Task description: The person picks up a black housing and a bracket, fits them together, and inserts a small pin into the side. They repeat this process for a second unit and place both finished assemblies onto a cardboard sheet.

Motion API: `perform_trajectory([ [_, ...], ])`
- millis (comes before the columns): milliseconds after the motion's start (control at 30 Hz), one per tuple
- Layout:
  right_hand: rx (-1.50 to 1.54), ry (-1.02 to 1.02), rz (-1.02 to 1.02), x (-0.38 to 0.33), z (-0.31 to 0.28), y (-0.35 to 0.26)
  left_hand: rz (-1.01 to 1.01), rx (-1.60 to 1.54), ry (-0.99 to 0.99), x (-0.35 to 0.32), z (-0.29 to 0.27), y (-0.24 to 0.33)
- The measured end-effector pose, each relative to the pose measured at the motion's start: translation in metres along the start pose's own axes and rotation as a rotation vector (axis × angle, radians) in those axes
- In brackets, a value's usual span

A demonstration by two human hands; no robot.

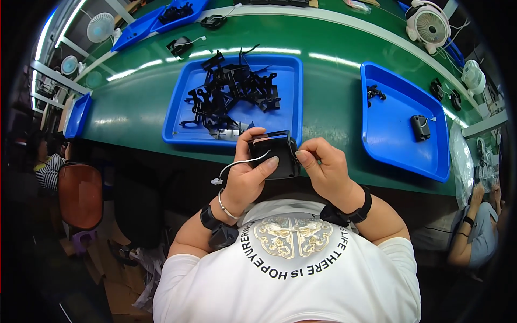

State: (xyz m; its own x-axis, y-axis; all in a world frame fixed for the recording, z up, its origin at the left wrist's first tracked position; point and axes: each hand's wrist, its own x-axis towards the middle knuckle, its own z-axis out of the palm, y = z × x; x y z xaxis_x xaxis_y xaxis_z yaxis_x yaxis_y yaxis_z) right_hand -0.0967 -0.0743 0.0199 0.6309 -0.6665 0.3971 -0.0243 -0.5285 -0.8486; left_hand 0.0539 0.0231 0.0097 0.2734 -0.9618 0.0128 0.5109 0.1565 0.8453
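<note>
Thumb [269,164] of the left hand [243,178] lies on the black housing [283,166], fingers gripping its left side. Fingertips of the right hand [330,169] are at its right edge, can't tell if they're pinching anything. So it's just left of those, squarish, by the parts-filled blue tray [297,94].

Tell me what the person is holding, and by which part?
A black boxy device. The left hand holds its left side, thumb across its face; the right hand is at its right edge.
</note>
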Motion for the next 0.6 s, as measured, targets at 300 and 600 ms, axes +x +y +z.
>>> perform_trajectory([
  [300, -0.245, -0.19, -0.081, -0.001, -0.016, 0.005, 0.039, 0.061, 0.004, 0.004, -0.002, 0.0],
  [600, -0.183, -0.087, -0.163, 0.003, -0.016, 0.001, 0.031, 0.044, -0.003, 0.006, 0.002, -0.001],
])
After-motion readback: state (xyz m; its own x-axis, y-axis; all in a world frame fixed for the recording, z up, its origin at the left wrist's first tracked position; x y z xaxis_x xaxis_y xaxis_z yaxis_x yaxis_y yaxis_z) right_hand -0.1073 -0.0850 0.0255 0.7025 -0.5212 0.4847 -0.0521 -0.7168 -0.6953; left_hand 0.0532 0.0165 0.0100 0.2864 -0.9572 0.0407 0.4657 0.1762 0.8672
